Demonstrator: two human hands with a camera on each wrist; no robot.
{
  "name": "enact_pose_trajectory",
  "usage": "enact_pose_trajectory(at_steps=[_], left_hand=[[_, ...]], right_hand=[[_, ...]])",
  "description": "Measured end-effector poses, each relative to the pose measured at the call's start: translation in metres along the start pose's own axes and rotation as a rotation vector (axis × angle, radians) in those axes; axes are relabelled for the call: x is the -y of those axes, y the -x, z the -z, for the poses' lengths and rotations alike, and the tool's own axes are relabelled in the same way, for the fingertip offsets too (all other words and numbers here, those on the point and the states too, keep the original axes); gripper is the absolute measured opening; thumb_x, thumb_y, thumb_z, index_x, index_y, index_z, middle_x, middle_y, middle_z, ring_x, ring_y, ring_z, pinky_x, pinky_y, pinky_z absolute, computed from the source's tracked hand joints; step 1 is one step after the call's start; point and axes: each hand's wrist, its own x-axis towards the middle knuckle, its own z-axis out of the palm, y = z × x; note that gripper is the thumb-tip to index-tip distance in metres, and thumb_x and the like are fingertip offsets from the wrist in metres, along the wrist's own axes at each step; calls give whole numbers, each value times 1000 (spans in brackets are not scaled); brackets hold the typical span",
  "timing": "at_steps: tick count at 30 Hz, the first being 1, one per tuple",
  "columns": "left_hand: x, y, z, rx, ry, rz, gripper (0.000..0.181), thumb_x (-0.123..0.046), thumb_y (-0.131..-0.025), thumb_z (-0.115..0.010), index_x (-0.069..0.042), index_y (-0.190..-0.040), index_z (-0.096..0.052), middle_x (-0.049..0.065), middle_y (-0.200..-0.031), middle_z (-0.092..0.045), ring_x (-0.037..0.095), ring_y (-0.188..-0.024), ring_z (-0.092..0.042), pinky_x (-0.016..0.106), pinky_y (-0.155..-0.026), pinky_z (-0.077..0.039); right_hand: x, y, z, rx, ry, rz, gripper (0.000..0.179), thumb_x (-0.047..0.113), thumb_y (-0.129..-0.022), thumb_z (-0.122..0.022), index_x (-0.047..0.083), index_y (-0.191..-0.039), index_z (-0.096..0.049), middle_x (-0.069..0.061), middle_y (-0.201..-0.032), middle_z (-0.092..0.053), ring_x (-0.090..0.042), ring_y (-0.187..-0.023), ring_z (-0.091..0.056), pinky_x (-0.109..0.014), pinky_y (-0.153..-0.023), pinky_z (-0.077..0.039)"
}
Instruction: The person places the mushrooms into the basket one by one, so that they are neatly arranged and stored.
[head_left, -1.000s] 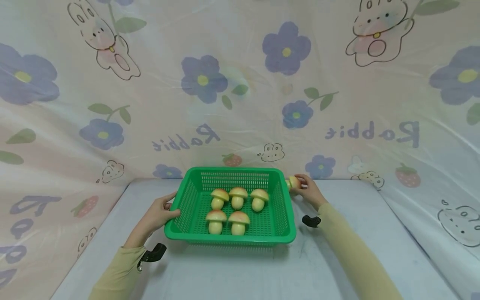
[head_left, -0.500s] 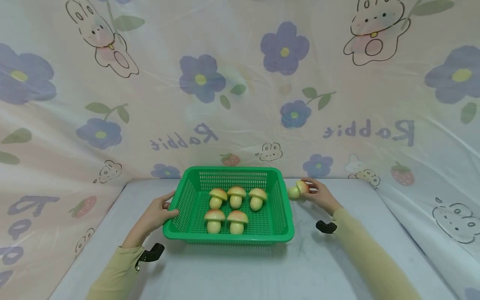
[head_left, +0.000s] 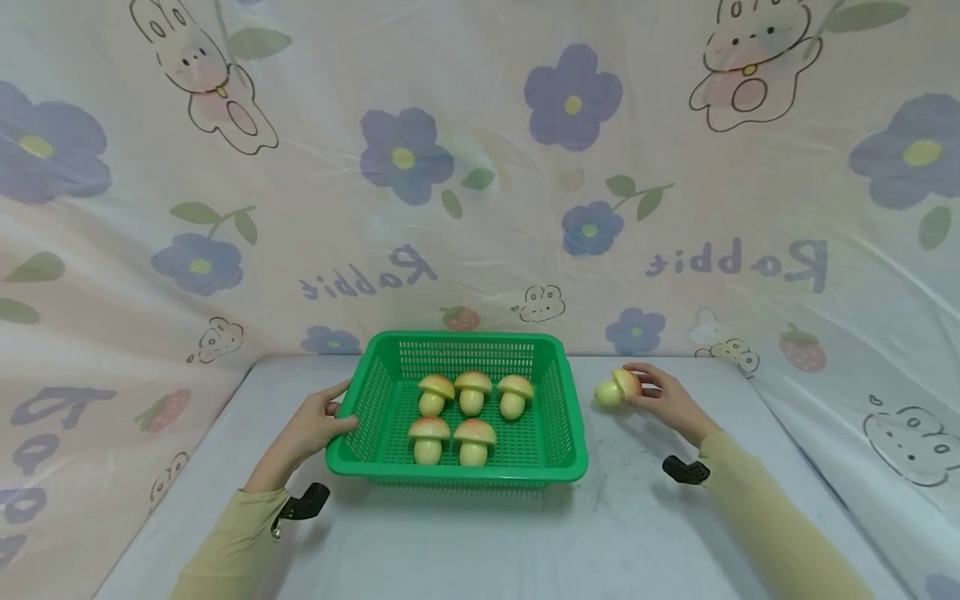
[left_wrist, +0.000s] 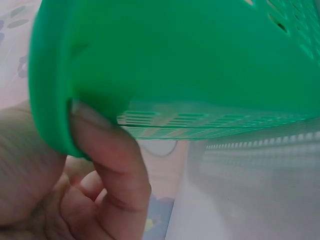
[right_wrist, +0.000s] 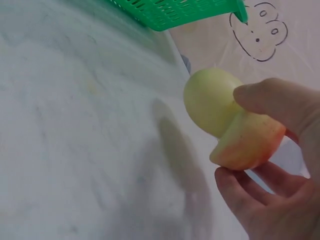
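Observation:
My left hand [head_left: 311, 429] grips the left rim of a green plastic basket [head_left: 457, 473]. In the left wrist view, the curled fingers of that hand [left_wrist: 120, 180] hook round the edge of the basket [left_wrist: 175, 60]. Several mushroom-shaped pieces [head_left: 473, 393] with pale stems and yellow-red caps lie inside, in two rows. To the right of the basket, my right hand [head_left: 671, 404] pinches another toy mushroom [head_left: 617, 389] by its cap, stem pointing left. The right wrist view shows thumb and fingers on this mushroom [right_wrist: 212, 100], held over the table with its shadow below.
The basket stands on a white table [head_left: 465, 550]. A pale curtain [head_left: 495, 225] printed with rabbits, flowers and strawberries hangs behind the table and along its sides. A black wrist camera [head_left: 306, 503] sits on the left sleeve, another black camera [head_left: 686, 470] on the right.
My right hand has drawn the mushroom out from beside the basket's right wall, moving right and slightly nearer. The left hand, the basket and the mushrooms inside stay nearly where they were.

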Motion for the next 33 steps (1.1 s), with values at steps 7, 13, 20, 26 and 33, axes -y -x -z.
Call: enact_pose_trajectory(at_steps=[7, 13, 20, 26, 33], left_hand=[[0, 1, -1, 1, 11, 1, 75, 3, -90, -58, 3, -151, -15, 22, -85, -64, 32, -69, -67, 33, -56, -55], [-1, 1, 0, -2, 5, 22, 76, 0, -90, -58, 0, -152, -14, 22, -87, -65, 32, -69, -67, 34, -56, -55], [0, -1, 1, 10, 10, 15, 77, 0, -91, -58, 0, -152, -13, 21, -87, -65, 33, -69, -67, 35, -56, -55], [0, -1, 0, 3, -4, 18, 76, 1, -90, -59, 0, -152, -15, 20, -84, -64, 30, -67, -66, 34, -55, -55], [-2, -1, 0, 0, -9, 19, 76, 1, -90, -59, 0, -152, -15, 19, -81, -64, 28, -65, -66, 33, -55, -54]], right_hand=[[4, 15, 14, 18, 7, -6, 67, 24, -90, -69, 6, -145, -36, -24, -141, -36, -42, -121, -47, -27, -87, -49], [21, 21, 25, 69, 49, 16, 62, 27, -90, -68, 13, -144, -40, -16, -138, -43, -33, -118, -51, -28, -89, -47], [45, 24, 31, 138, 65, 62, 60, 24, -90, -69, 12, -143, -42, -13, -139, -44, -33, -122, -48, -27, -89, -47], [69, 23, 32, 183, 50, 103, 59, 22, -90, -69, 13, -142, -43, -11, -141, -42, -30, -123, -46, -29, -90, -48], [92, 21, 27, 252, 10, 148, 55, 16, -91, -68, 17, -141, -46, -8, -140, -42, -29, -121, -49, -36, -91, -48]])
